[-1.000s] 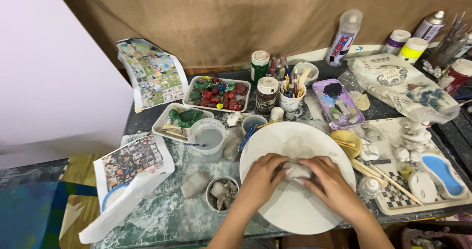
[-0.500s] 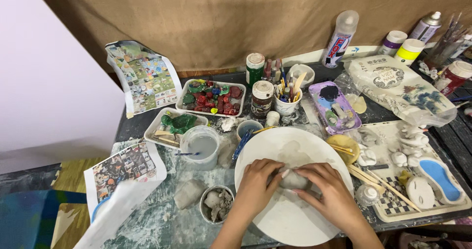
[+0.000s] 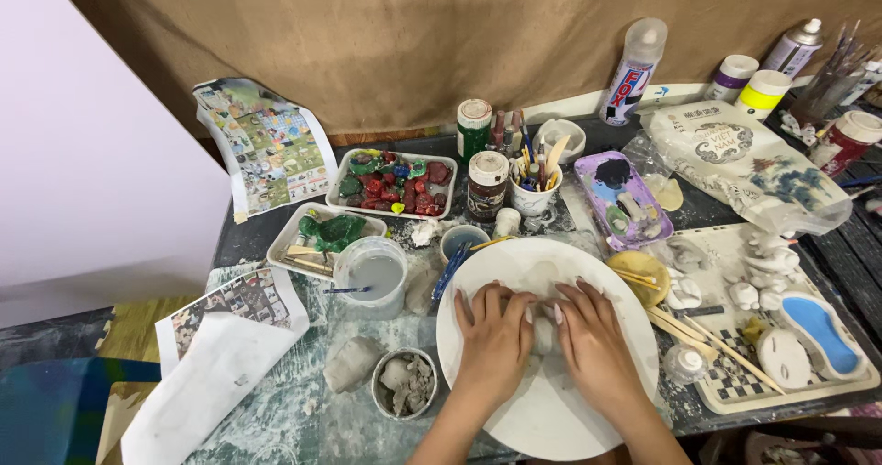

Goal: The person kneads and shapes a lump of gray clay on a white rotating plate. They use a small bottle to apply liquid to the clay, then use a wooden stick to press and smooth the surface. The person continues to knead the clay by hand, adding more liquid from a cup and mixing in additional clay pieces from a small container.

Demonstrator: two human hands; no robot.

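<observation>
Both my hands rest on a round white board (image 3: 514, 263) in front of me. My left hand (image 3: 492, 336) and my right hand (image 3: 597, 341) lie palms down, side by side, pressing a small lump of grey clay (image 3: 544, 332) between them. Only a sliver of the clay shows between the hands; the rest is hidden under my fingers.
A cup of cloudy water (image 3: 372, 274), a grey clay lump (image 3: 353, 364) and a small bowl of clay scraps (image 3: 404, 382) sit left of the board. Trays of painted pieces (image 3: 393, 182), paint jars, a brush cup (image 3: 533, 185) and a tray of white figures (image 3: 772, 327) crowd the back and right.
My hands have closed in over the clay lump, fingers flatter on the board. The view has shifted slightly lower and left across the table.
</observation>
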